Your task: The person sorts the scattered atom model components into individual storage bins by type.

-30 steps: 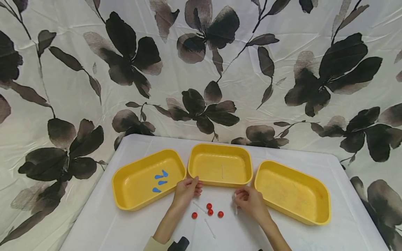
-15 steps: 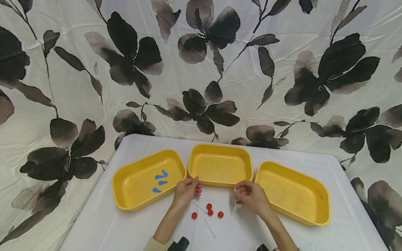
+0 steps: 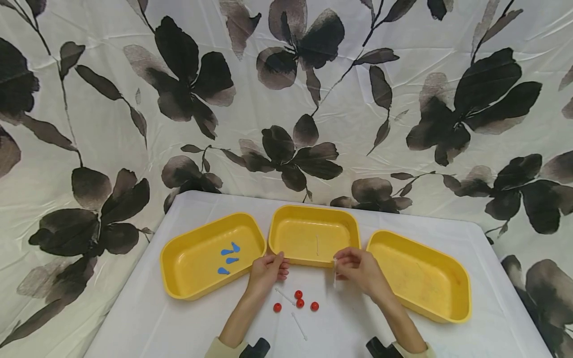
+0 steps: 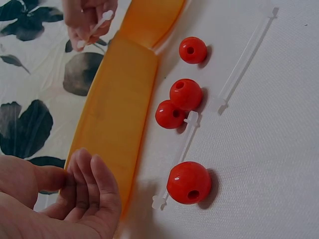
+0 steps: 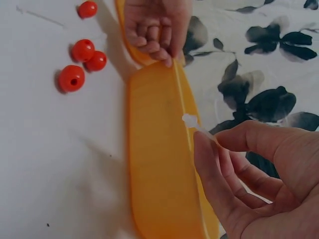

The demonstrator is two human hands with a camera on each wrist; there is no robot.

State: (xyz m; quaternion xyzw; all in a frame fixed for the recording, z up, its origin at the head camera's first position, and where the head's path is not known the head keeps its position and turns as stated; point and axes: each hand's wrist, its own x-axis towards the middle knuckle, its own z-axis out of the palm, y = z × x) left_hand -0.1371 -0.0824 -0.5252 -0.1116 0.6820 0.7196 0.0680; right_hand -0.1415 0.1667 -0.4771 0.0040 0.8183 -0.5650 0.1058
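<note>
My left hand [image 3: 267,271] holds the near left corner of the middle yellow tray [image 3: 291,237], thumb and fingers at its rim. Between thumb and fingertips, my right hand [image 3: 360,271] pinches a thin white plastic stick [image 5: 191,120] with a knobbed end, near that tray's front right corner. Another white stick [image 3: 317,245] lies inside the middle tray. Several red beads with holes, one being a bead [image 4: 189,182] nearest the left hand, lie on the white table between the arms. Two more white sticks, a nearer stick [image 3: 299,325] and a farther stick [image 3: 285,297], lie among them.
The left yellow tray [image 3: 188,268] holds several blue drop-shaped pieces [image 3: 224,271]. On the right stands another yellow tray [image 3: 421,278], with nothing visible in it. A floral cloth [image 3: 358,109] hangs behind the white table [image 3: 147,318].
My right hand has lifted and moved away from me, toward the middle tray's front edge, carrying the white stick. My left hand stays at the tray corner.
</note>
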